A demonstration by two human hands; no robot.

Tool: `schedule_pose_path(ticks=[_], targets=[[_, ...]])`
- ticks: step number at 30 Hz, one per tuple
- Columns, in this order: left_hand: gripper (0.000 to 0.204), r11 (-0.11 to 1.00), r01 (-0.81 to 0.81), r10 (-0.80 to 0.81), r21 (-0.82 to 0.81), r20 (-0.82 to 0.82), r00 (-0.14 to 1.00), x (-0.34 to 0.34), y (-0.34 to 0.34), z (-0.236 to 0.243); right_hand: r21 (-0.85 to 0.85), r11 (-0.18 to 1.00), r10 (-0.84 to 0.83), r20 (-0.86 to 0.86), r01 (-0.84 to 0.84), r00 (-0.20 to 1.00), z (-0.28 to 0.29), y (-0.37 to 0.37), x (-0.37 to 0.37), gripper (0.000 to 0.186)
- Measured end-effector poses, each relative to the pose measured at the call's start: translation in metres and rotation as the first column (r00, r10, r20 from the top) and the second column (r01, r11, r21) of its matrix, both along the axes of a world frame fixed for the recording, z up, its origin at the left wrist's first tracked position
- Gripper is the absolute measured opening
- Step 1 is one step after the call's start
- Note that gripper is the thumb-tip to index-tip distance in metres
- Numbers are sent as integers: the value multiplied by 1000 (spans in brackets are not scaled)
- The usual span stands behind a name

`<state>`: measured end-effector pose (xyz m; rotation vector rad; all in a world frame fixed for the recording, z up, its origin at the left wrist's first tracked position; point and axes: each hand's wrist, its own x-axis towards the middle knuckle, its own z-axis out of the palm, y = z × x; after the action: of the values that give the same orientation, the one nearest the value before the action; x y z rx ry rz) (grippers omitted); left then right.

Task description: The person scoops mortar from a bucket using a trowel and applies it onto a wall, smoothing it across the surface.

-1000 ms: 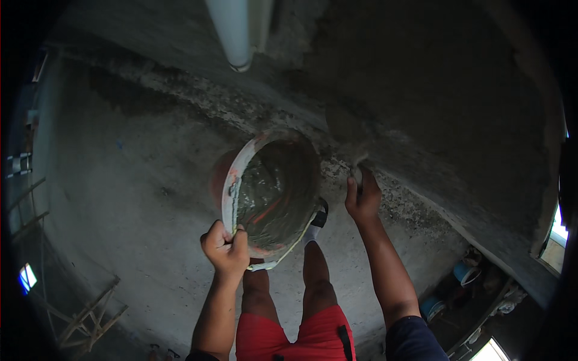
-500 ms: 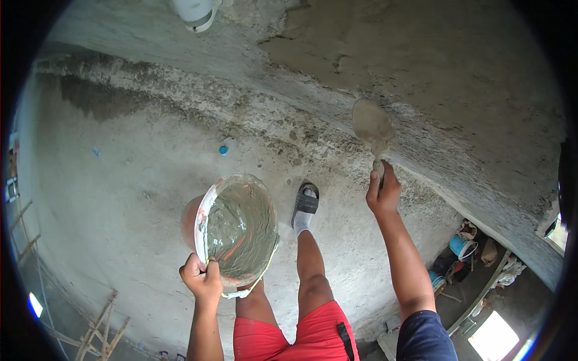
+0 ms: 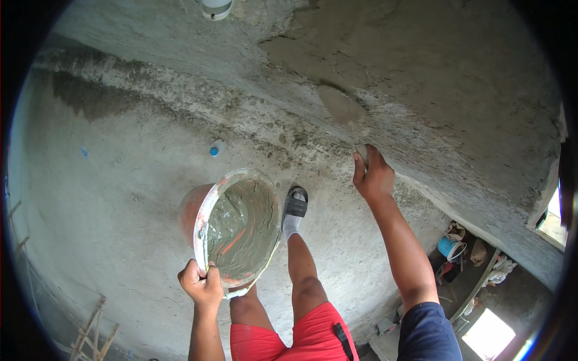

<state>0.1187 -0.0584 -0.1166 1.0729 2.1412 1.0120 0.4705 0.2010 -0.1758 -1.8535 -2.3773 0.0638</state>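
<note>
My left hand (image 3: 201,283) grips the near rim of an orange bucket (image 3: 191,213) and holds it tilted, its mouth facing me. Wet grey-green mortar (image 3: 244,225) coats the inside, with orange streaks of the wall showing through. In my right hand (image 3: 374,174) is the handle of a trowel (image 3: 342,105). Its rounded blade, grey with mortar, lies over or against the wall; whether it touches I cannot tell. Darker fresh plaster (image 3: 421,54) covers the upper part of the wall, and rough lighter plaster runs below it.
A clear bottle with a blue cap (image 3: 214,151) stands on the concrete floor near the wall's foot. A white cylindrical object (image 3: 217,8) is at the top. Wooden trestle legs (image 3: 90,331) are at lower left. A blue bucket (image 3: 449,247) and clutter sit at right.
The trowel and my right hand have moved left along the wall, and the blade has turned further leftward. The bucket stays in my left hand, nearly in place. The view has shifted slightly.
</note>
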Motion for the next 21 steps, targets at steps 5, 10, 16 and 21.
schedule_pose_path(ticks=[5, 10, 16, 21], targets=[[35, 999, 34, -34, -6, 11, 999, 5, 4, 0, 223, 975, 51, -161, -14, 986, 15, 27, -18, 36], [34, 1000, 24, -24, -6, 21, 999, 6, 0, -5, 115, 987, -111, -34, 114, 993, -26, -10, 40, 36], [33, 1000, 28, -28, -3, 39, 999, 3, -14, -4, -144, 958, -254, -34, 246, 967, -44, -71, 58, 36], [32, 999, 31, -30, -32, 26, 999, 10, -15, -5, 99, 995, 14, -297, 16, 955, 7, -25, -6, 35]])
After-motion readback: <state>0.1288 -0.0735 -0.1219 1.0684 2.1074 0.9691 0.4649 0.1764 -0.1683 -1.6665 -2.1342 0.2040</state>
